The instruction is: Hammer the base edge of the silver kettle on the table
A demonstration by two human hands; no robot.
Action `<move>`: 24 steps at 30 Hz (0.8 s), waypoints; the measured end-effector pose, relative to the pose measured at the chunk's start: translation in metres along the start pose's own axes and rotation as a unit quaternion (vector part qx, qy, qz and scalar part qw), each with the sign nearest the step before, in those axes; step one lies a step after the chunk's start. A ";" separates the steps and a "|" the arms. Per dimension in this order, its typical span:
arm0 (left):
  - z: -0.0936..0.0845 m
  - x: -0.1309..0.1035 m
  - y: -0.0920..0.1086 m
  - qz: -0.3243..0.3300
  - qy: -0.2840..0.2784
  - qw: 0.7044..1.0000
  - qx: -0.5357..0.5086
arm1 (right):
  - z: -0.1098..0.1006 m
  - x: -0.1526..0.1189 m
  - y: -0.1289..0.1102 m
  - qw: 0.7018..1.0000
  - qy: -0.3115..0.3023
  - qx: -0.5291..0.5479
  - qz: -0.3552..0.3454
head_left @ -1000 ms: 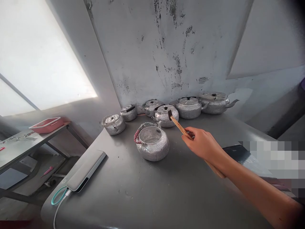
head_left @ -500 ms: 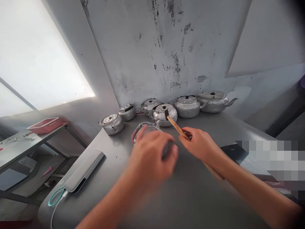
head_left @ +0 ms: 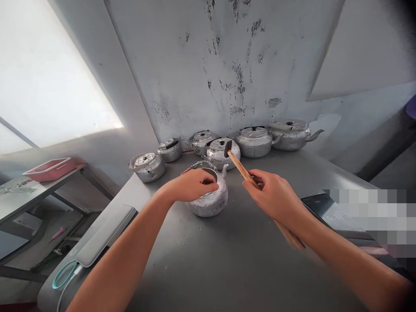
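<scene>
A silver hammered kettle [head_left: 211,203] without its lid stands at the middle of the grey table [head_left: 201,268], its spout pointing up and to the right. My left hand [head_left: 198,184] is closed at its round opening, fingers curled over the rim; whatever the fingertips hold inside is hidden. The kettle's wrapped handle leans behind that hand. My right hand [head_left: 269,190] is wrapped round the wooden handle of a small hammer [head_left: 238,164], whose dark metal head is raised to the right of the kettle, in front of another kettle [head_left: 221,151].
More silver kettles line the wall, from a small one [head_left: 147,167] at left to a large one [head_left: 290,136] at right. A grey power bank [head_left: 107,234] with cable lies left, a dark phone [head_left: 316,206] right. A pink basket [head_left: 50,170] sits on a side table.
My left hand has moved from above the kettle down to its opening, and its fingers have closed there. My right hand still holds the hammer in nearly the same place.
</scene>
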State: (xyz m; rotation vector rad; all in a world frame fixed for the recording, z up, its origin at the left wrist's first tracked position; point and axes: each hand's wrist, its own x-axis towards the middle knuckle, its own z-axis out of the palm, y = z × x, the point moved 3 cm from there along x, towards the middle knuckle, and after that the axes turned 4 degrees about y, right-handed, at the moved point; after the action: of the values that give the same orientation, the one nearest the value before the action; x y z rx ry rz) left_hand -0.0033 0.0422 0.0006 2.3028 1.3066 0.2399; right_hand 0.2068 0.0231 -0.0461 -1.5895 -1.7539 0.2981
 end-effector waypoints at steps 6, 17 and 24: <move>-0.006 0.004 -0.008 -0.009 -0.076 0.996 -0.052 | 0.000 -0.001 0.000 1.000 0.002 0.023 0.005; -0.004 0.007 -0.014 -0.020 -0.062 0.996 -0.065 | 0.003 0.000 0.001 0.998 -0.007 0.049 0.024; -0.003 0.008 -0.016 -0.036 -0.048 0.996 -0.063 | -0.003 -0.004 -0.007 0.995 -0.020 0.089 0.046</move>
State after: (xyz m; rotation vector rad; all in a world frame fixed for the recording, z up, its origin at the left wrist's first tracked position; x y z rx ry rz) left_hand -0.0125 0.0570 -0.0051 2.1313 1.2857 0.1812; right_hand 0.2036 0.0172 -0.0410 -1.5468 -1.6383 0.5203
